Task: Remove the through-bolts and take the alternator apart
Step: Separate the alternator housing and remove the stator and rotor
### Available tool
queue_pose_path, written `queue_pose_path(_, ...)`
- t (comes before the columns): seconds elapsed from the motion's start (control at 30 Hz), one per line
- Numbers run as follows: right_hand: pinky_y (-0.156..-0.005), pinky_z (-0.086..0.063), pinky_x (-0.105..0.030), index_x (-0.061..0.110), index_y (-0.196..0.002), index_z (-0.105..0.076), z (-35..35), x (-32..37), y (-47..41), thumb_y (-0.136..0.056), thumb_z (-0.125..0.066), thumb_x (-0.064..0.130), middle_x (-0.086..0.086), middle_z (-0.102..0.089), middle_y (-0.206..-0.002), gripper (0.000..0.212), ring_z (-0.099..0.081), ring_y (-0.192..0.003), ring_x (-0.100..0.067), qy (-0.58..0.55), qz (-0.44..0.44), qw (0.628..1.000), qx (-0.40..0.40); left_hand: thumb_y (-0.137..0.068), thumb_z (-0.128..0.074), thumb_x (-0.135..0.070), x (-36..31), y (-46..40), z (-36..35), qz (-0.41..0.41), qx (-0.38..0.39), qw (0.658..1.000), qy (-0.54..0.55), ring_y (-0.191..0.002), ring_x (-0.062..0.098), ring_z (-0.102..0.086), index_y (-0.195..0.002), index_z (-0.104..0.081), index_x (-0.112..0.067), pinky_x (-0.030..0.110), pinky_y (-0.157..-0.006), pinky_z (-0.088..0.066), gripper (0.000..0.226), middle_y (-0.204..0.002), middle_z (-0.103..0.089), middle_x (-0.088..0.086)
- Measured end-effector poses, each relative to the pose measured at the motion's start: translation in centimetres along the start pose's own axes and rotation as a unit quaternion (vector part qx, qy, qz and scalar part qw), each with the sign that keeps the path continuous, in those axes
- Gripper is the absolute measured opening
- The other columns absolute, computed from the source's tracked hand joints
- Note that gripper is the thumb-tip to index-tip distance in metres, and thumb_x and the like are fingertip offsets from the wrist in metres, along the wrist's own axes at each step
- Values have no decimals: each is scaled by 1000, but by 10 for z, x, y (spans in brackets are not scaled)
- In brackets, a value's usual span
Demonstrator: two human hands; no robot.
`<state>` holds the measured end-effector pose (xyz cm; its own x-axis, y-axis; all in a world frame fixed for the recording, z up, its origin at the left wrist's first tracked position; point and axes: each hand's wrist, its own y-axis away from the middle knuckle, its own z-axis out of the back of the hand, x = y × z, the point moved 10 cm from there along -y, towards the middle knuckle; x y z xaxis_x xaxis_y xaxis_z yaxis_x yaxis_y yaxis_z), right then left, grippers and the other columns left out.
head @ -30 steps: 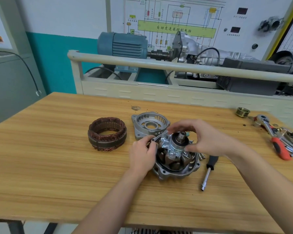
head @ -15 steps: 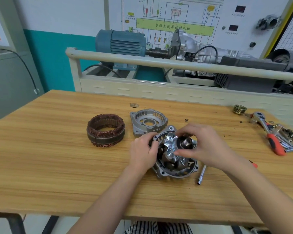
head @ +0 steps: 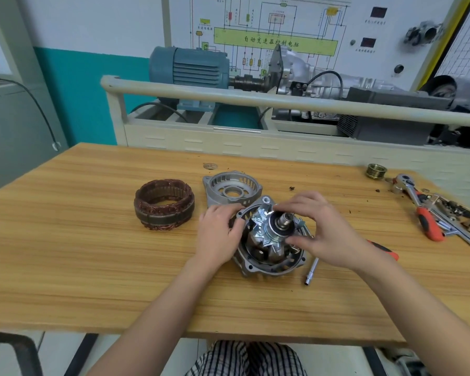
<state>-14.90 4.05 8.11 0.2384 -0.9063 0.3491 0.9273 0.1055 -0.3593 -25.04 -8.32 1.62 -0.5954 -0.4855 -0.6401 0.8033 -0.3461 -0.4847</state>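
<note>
Rotor (head: 269, 234): seated shaft-up in the housing half (head: 272, 263), mid-table (head: 92, 253), between both hands. Left hand (head: 217, 234): at the housing's left rim, fingers curled over the edge and gripping it. Right hand (head: 320, 229): arched over the rotor's right side, fingertips on the fan blades, thumb below, pinching the rotor. Stator (head: 164, 203): apart, to the left. Second end cover (head: 232, 187): just behind the housing. Socket extension (head: 311, 271): beside the right wrist.

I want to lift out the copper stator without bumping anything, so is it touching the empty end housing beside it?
Apart. The head view shows bare tabletop between the stator and the empty end housing.
</note>
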Motion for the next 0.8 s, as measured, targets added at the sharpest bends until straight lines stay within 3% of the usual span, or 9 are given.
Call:
queue_pose_path(0.07, -110, -27, -34, 26, -132, -53, 1, -5, 2, -74, -78, 12, 23, -50, -124, 65, -35, -127, -8, -43, -3, 999, 14, -84, -38, -29, -4, 2, 4, 2, -1, 1000, 15, -117, 14, -51, -123, -61, -19, 41, -104, -36, 47, -123, -63, -3)
queue_pose_path(0.2, -103, -33, -35, 24, -119, -62, 0, -6, -6, -65, -79, 49, 12, -54, -116, 61, -38, -117, -11, 38, -19, 999, -17, -83, -46, -29, -27, 12, 11, -25, 5, 989, 144, -122, 7, -48, -125, -58, -21, 44, -105, -39, 45, -127, -57, -10)
queue_pose_path(0.27, -99, -34, -32, 20, -115, -66, 2, -2, -7, -64, -83, 43, 8, -60, -108, 58, -39, -112, -13, 31, -7, 999, -37, -80, -52, -36, -44, 18, 13, -69, 23, 981, 178, -125, 0, -44, -123, -58, -27, 41, -109, -37, 44, -127, -53, -21)
queue_pose_path(0.4, -104, -27, -13, 34, -121, -55, -3, -11, -1, -70, -81, 6, 16, -51, -117, 64, -37, -122, -3, -106, 3, 994, 0, -71, -59, -51, -59, 19, 3, -101, 78, 984, 127, -137, 1, -29, -129, -53, -29, 38, -115, -25, 62, -134, -46, -22)
queue_pose_path(0.53, -100, -28, -23, 26, -119, -55, -4, -15, -1, -57, -85, 42, 15, -50, -114, 70, -34, -116, -7, -28, -7, 999, -24, -67, -65, -50, -63, 16, -9, -88, 127, 986, 58, -141, 8, -13, -134, -50, -30, 36, -115, -13, 72, -148, -37, -9)
queue_pose_path(0.6, -91, -28, -20, 23, -115, -60, 0, -16, -2, -52, -84, 50, 14, -54, -106, 73, -34, -108, -6, 5, -14, 999, -47, -68, -69, -45, -61, 12, -12, -64, 151, 985, 45, -141, 11, -10, -135, -50, -31, 40, -114, -13, 71, -150, -34, -5)
queue_pose_path(0.7, -93, -32, -22, 25, -114, -65, 4, -21, -1, -56, -87, 40, 13, -56, -103, 64, -36, -108, -5, -30, -23, 997, -61, -73, -76, -39, -58, 7, -14, -46, 175, 983, 9, -141, 15, -11, -134, -51, -28, 45, -114, -16, 67, -151, -32, -1)
queue_pose_path(0.8, -95, -36, -24, 29, -111, -67, 4, -27, 0, -58, -88, 25, 4, -51, -107, 57, -42, -109, -6, -83, -50, 994, -56, -68, -81, -43, -61, 3, -7, -55, 144, 988, 8, -138, 16, -18, -125, -60, -23, 37, -112, -19, 64, -146, -39, -2)
